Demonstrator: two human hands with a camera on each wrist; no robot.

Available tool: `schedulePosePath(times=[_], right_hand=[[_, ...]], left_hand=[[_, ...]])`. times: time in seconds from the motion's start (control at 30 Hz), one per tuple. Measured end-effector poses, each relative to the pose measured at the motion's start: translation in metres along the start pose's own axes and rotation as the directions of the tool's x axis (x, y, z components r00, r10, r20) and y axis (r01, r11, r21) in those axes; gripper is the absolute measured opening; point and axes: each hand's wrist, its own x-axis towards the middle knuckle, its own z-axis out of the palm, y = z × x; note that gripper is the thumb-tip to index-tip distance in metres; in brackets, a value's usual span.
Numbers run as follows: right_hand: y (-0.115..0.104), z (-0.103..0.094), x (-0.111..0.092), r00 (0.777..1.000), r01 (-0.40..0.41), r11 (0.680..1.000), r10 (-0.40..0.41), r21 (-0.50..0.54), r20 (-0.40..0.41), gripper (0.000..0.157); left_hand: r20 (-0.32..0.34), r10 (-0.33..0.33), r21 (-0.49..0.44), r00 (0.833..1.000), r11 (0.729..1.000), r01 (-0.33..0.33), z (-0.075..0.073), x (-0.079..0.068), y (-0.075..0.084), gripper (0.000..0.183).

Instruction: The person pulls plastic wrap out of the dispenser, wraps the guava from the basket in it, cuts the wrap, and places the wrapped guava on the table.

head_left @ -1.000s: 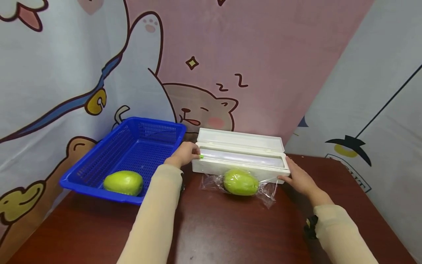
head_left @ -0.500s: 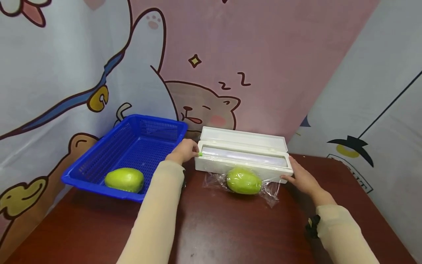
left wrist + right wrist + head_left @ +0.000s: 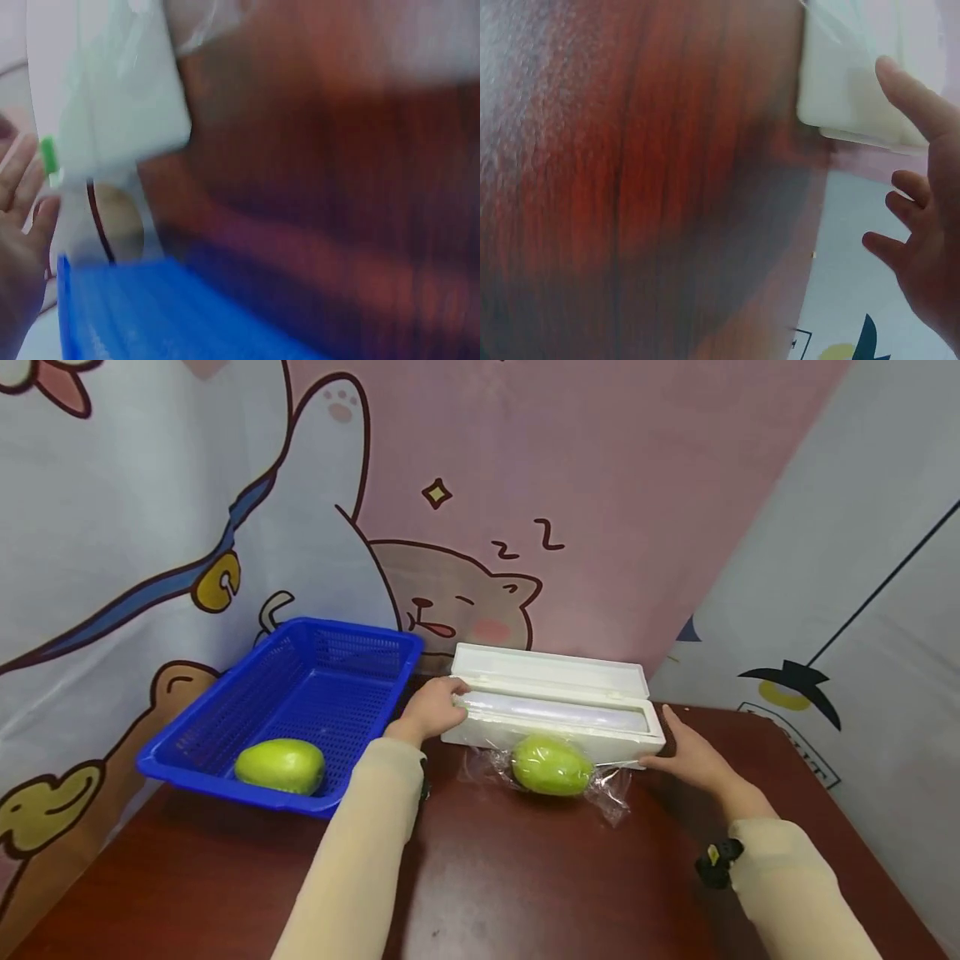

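A white cling film box [image 3: 487,733] with a raised lid [image 3: 551,668] holds a pale roll [image 3: 555,710]. At its left end is my left hand [image 3: 433,707], fingers spread and only slightly bent; in the left wrist view they are beside a green slider tab [image 3: 49,154]. My right hand [image 3: 696,758] is at the other end, thumb and fingers parted around the corner without gripping; contact is unclear. Against the box's front lies a green oval fruit [image 3: 551,766], wrapped in clear film [image 3: 611,793] that spreads out at both sides.
A blue plastic basket [image 3: 180,739] stands at the left, with another green oval fruit [image 3: 280,766] in its near corner. Everything rests on a dark reddish-brown table [image 3: 525,885]. A cartoon-printed cloth [image 3: 615,485] hangs behind and at both sides.
My left fingers have come off the green tab and spread at the box's left end. My right hand has loosened and shifted slightly outward from the right end. Box and fruits stay put.
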Motion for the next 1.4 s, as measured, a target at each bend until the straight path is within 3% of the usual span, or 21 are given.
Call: schedulePosePath(times=[0.1,0.27,0.37,0.5,0.6,0.7,0.83,0.93,1.07,1.17,1.23,1.4], right_hand=[[-0.005,-0.004,-0.004,0.998,0.058,0.998,-0.058,0.012,-0.032,0.097],[-0.014,-0.004,-0.012,0.990,0.134,0.991,-0.135,-0.006,-0.038,0.069],[-0.019,-0.004,-0.018,0.991,0.123,0.992,-0.122,0.019,-0.051,0.059],[-0.023,-0.001,-0.017,0.982,0.142,0.990,-0.137,0.027,-0.132,0.048],[-0.026,0.004,-0.013,0.955,0.191,0.978,-0.205,-0.084,-0.216,0.036],[-0.028,0.010,-0.010,0.914,0.223,0.951,-0.281,-0.214,-0.293,0.019],[-0.029,0.013,-0.009,0.874,0.247,0.925,-0.341,-0.289,-0.346,0.009],[-0.029,0.014,-0.012,0.856,0.272,0.912,-0.374,-0.306,-0.356,0.009],[-0.028,0.014,-0.015,0.845,0.300,0.913,-0.388,-0.275,-0.367,0.010],[-0.029,0.013,-0.018,0.850,0.315,0.925,-0.375,-0.214,-0.370,0.012],[-0.031,0.012,-0.022,0.864,0.309,0.937,-0.348,-0.161,-0.363,0.013],[-0.033,0.007,-0.031,0.958,0.198,0.978,-0.180,0.061,-0.223,0.008]], left_hand=[[-0.014,0.081,-0.001,0.997,0.997,-0.081,0.013,-0.003,0.007,0.046],[0.043,0.193,0.198,0.980,0.960,-0.198,0.028,-0.009,0.014,0.059],[0.050,0.217,0.281,0.975,0.934,-0.223,0.032,-0.011,0.017,0.060],[0.031,0.248,0.289,0.968,0.925,-0.246,0.034,-0.010,0.017,0.048],[-0.011,0.288,0.277,0.957,0.921,-0.274,0.037,-0.009,0.015,0.035],[-0.068,0.338,0.300,0.939,0.904,-0.303,0.040,-0.007,0.013,0.026],[-0.123,0.367,0.330,0.922,0.891,-0.310,0.043,-0.006,0.013,0.025],[-0.104,0.346,0.282,0.933,0.910,-0.306,0.043,-0.005,0.019,0.035],[-0.020,0.330,0.194,0.944,0.927,-0.321,0.043,-0.003,0.030,0.049],[0.030,0.323,0.195,0.946,0.926,-0.322,0.046,-0.002,0.033,0.051],[0.042,0.312,0.205,0.949,0.927,-0.314,0.048,-0.002,0.033,0.050],[0.061,0.313,0.209,0.948,0.924,-0.318,0.050,-0.003,0.036,0.051]])
